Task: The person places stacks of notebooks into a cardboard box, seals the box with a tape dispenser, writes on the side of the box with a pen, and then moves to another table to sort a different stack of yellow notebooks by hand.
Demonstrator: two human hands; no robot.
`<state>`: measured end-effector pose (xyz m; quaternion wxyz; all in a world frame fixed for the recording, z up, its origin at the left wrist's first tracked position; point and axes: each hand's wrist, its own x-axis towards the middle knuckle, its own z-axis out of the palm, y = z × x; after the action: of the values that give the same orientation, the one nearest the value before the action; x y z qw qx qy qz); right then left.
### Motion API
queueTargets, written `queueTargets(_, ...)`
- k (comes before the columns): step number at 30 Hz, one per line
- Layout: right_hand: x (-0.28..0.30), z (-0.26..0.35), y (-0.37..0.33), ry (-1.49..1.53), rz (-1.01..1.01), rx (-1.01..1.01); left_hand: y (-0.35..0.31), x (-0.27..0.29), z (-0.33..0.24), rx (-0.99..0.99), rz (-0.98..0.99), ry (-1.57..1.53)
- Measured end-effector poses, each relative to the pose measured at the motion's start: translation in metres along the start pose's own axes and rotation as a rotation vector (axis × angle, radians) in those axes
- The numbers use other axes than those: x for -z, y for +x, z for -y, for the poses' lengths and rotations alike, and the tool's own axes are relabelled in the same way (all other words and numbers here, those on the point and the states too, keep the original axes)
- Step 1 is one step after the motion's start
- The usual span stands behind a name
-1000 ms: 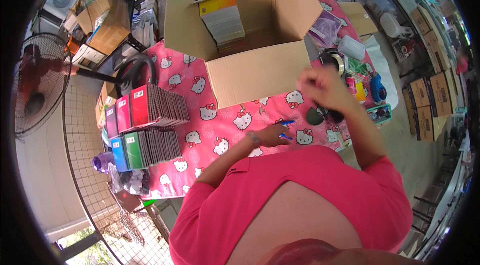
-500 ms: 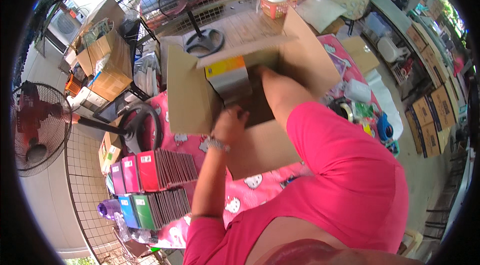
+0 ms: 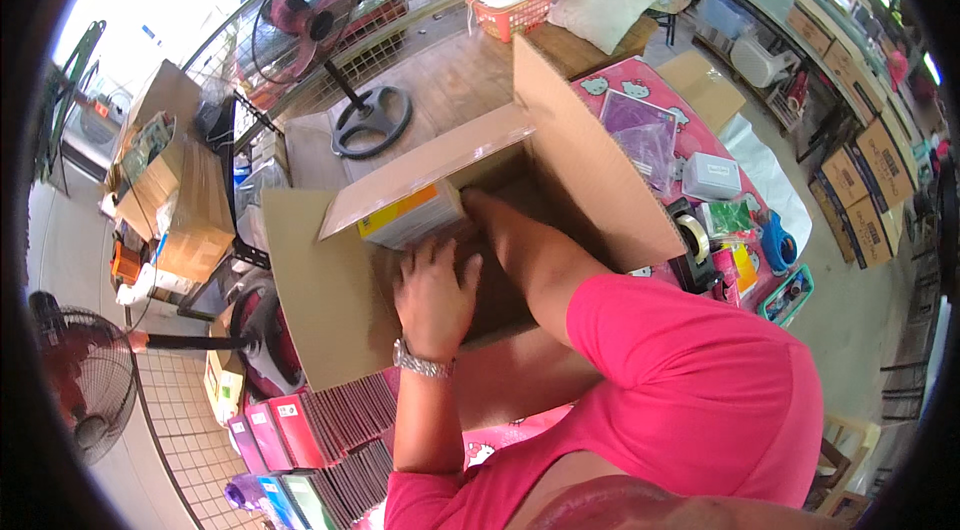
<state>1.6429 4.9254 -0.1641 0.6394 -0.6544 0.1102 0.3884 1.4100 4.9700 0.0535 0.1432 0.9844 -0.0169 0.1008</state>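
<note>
A large open cardboard carton (image 3: pixel 590 190) sits tilted in front of me on the table, its flaps spread outward. Inside, against its far wall, is a white box with a yellow-orange end (image 3: pixel 412 214). My left hand (image 3: pixel 437 298) reaches into the carton with fingers spread, its fingertips close to the lower edge of that box; whether they touch it I cannot tell. My right hand (image 3: pixel 484 210) is deep in the carton at the box's right end, and its fingers are hidden.
Stacks of coloured notebooks (image 3: pixel 330 430) stand at the lower left. A tape dispenser (image 3: pixel 692 248), a small white box (image 3: pixel 711 176) and a purple plastic packet (image 3: pixel 638 135) lie right of the carton. Fans (image 3: pixel 300 20) stand left and behind; a pink basket (image 3: pixel 512 8) is at the back.
The carton has turned and shifted left, overlapping the notebook stacks from my view. The white box inside now lies more level. My left hand has spread its fingers nearer to it.
</note>
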Motion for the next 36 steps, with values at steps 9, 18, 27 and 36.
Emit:
queueTargets(9,-0.024,0.016,-0.004,0.062,0.024,0.011,0.039,-0.042,0.031,0.063,-0.212,-0.072)
queueTargets(18,-0.025,0.011,-0.012,0.089,0.043,0.006,0.039,-0.047,0.036,0.08,-0.286,0.063)
queueTargets(27,-0.029,0.01,-0.013,0.093,0.053,0.005,0.043,-0.049,0.044,0.154,-0.32,0.006)
queueTargets(36,-0.035,0.005,-0.007,0.11,0.074,0.0,0.044,-0.056,0.052,0.138,-0.358,0.127)
